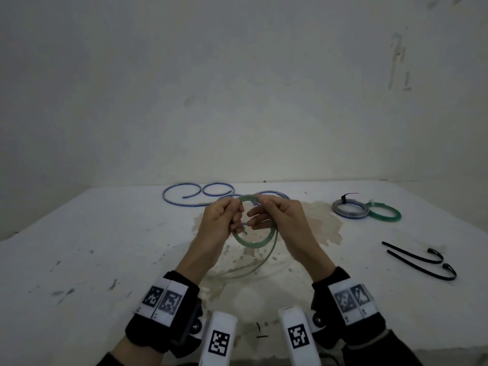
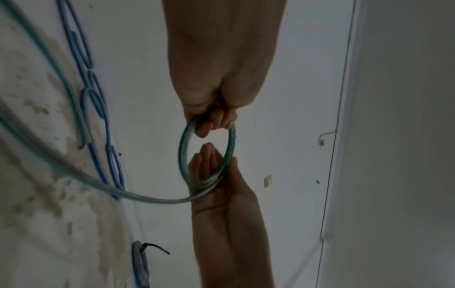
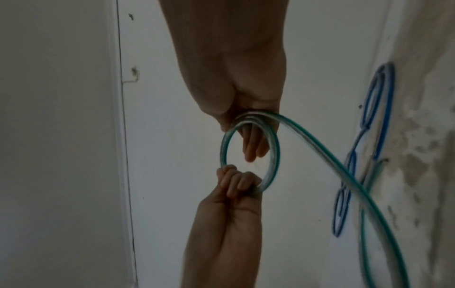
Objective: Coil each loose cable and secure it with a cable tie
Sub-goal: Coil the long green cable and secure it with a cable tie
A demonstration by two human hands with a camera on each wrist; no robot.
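- Above the stained middle of the table (image 1: pixel 111 233), the left hand (image 1: pixel 220 220) grips one side of a small coil of green cable (image 1: pixel 253 243), fingers curled round the bundled turns; the left wrist view shows its fingertips (image 2: pixel 214 121) wrapped over the ring.
- Opposite it, the right hand (image 1: pixel 281 220) holds the other side of the same coil: thumb laid over the strands, the other fingers (image 3: pixel 253 148) fairly straight through the ring.
- Translucent, glossy green sheath, round in section; several turns lie together in the ring, and one loose length sweeps down from it in a wide arc to the table between the forearms.
- No brand or readable words show; black wrist bands (image 1: pixel 163 313) carry white patches with square black-and-white coded markers, as do two white blocks at the near edge.
- Behind the hands, a blue cable (image 1: pixel 184 199) lies uncoiled in several open curls, partly hidden by the fingers.
- Far right, a grey-blue coil (image 1: pixel 350 211) bound by a black tie touches a flat green coil (image 1: pixel 386 213).
- Nearer right, two black cable ties (image 1: pixel 422 260) lie side by side, each curving round at its right end.
- White tabletop, chalky and flecked with dark specks, with a brownish blotch under the hands; scuffed pale wall behind.
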